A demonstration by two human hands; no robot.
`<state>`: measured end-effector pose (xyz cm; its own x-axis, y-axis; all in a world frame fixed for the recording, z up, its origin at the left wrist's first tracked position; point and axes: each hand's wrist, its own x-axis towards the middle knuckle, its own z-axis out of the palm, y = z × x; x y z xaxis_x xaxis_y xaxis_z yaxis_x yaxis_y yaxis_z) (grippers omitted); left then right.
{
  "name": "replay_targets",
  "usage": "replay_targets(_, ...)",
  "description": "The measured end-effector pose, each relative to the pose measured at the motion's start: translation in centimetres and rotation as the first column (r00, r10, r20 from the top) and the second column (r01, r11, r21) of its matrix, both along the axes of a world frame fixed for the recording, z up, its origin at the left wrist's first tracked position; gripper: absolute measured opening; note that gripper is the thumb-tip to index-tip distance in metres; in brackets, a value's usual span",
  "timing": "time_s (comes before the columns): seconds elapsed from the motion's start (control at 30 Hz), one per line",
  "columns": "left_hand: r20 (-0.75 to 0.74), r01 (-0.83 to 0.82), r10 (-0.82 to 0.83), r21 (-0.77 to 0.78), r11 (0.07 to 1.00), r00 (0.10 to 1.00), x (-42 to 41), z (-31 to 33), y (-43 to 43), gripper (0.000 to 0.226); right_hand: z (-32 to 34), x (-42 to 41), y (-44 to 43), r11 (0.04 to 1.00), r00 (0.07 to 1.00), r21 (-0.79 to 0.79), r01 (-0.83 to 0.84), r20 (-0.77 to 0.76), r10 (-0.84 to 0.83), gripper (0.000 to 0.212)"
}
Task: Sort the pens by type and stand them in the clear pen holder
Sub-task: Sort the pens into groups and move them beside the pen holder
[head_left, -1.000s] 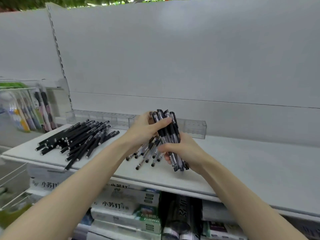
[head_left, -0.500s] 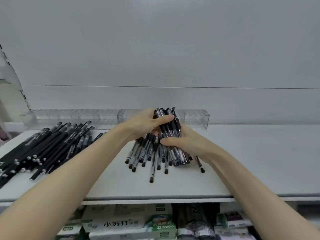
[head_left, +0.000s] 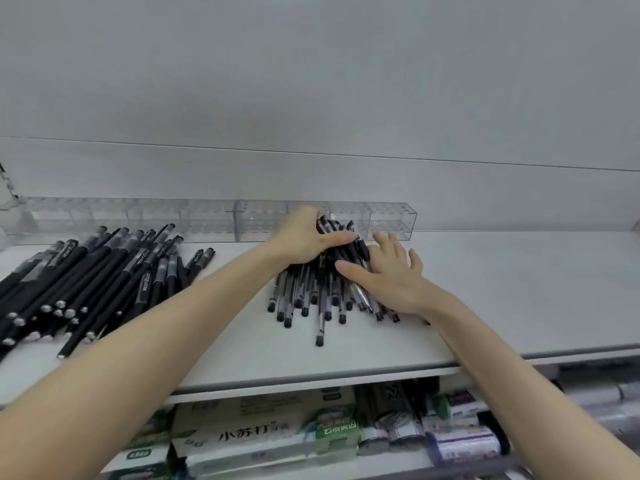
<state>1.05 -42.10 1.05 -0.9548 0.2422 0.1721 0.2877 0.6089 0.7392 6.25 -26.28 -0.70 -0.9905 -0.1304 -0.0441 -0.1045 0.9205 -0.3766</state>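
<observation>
A heap of clear-barrelled pens with black caps (head_left: 313, 299) lies on the white shelf (head_left: 519, 289) in the middle. My left hand (head_left: 304, 239) is closed over the far end of this bunch, thumb across the caps. My right hand (head_left: 388, 271) lies flat on the right side of the heap, fingers spread. To the left lies a second pile of matte black pens (head_left: 90, 282). The clear pen holder (head_left: 391, 220), a long row of transparent compartments, stands along the back wall behind both hands, partly hidden by them.
Below the shelf's front edge (head_left: 311, 379) a lower shelf holds boxed goods with Chinese print (head_left: 263, 434) and dark packaged items (head_left: 415, 427). The white back panel (head_left: 311, 98) rises behind. To the right of my hands the shelf surface is bare.
The bunch of clear pens, held up in both hands before, now lies down on the heap. My right hand has let go and spread flat. The view has shifted right and closer.
</observation>
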Motion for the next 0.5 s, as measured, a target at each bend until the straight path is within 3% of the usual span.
replay_targets(0.07,-0.012,0.01,-0.012,-0.114,0.993,1.0,0.1,0.0,0.2,0.036,-0.2,-0.5,0.2,0.999,0.999,0.036,0.024,0.029,-0.025,0.071)
replay_targets(0.17,-0.019,-0.041,0.037,-0.277,0.96,0.999,0.8,0.3,-0.2,0.062,-0.5,-1.1,0.7,0.999,0.999,-0.023,0.028,0.023,-0.027,0.081)
replay_targets(0.27,-0.046,-0.094,0.084,-0.319,0.943,0.995,2.0,-0.3,-1.1,0.049,-0.4,-1.0,1.2,0.992,1.0,-0.123,0.011,0.003,-0.011,0.085)
replay_targets(0.33,-0.041,-0.103,0.095,-0.312,0.944,0.995,3.2,-1.4,-1.4,0.042,-0.3,-0.7,1.5,0.995,0.999,-0.098,-0.015,-0.047,0.011,0.08)
replay_targets(0.5,-0.034,-0.091,0.085,-0.283,0.955,0.996,5.0,-3.7,-0.1,0.049,-0.5,0.1,1.8,0.997,0.996,-0.03,-0.078,-0.042,0.077,0.071)
